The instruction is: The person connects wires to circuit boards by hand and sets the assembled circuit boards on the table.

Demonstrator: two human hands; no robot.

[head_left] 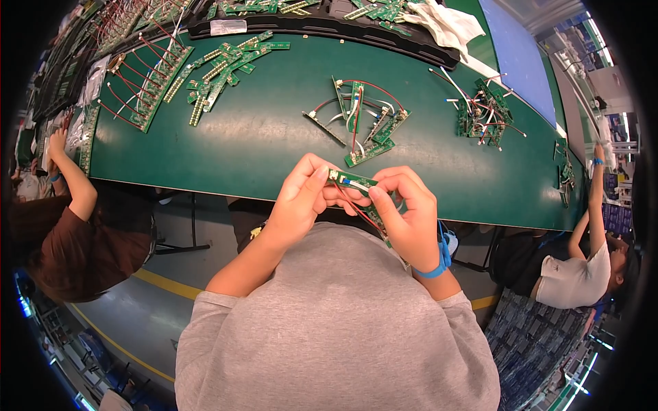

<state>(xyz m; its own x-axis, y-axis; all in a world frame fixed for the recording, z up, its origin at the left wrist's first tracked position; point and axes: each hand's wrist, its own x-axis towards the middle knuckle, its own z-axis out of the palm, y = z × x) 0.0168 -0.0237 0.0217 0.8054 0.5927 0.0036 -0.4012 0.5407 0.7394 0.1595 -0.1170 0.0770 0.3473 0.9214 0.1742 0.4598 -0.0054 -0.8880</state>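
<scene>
Close to my chest, at the table's near edge, I hold a narrow green circuit board with a blue-and-white ribbon cable and red wires. Its left end is pinched between the thumb and fingers of my left hand. My right hand, with a blue band at the wrist, grips the right end, where wires run down toward a second board strip partly hidden by my fingers. Just beyond my hands lies a loose cluster of wired green boards, joined by red, black and white wires.
Bare board strips are piled at the far left beside a panel with red wires. Another wired-board heap lies at right. A black tray spans the back, a white cloth on it. People sit on both sides.
</scene>
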